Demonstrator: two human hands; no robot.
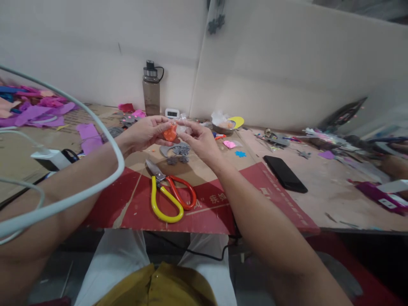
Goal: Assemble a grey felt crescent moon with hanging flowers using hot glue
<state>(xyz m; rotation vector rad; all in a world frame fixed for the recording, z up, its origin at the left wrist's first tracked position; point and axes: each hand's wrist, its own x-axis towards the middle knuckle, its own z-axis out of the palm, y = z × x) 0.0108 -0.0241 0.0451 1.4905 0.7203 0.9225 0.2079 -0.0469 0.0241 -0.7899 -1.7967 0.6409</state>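
In front of me, above the cardboard-covered table, my left hand (145,131) pinches a small bright orange piece (170,133) with a rounded, uneven outline. My right hand (204,142) is closed at the fingertips on crinkled clear plastic (182,128), right beside the orange piece. Whether the plastic wraps the orange piece cannot be made out. Below the hands lie grey flower-shaped pieces (180,149). Nearer to me rest scissors (159,176) with one yellow and one red handle, untouched, their blades pointing up and left.
A water bottle (151,91) and small digital clock (172,113) stand at the back. Purple scraps (41,112) pile at left, near a white cable (119,163). Rightward are a metal bowl (219,127), a blue flower piece (240,154) and a phone (284,173). Someone's blurred hand (395,168) shows far right.
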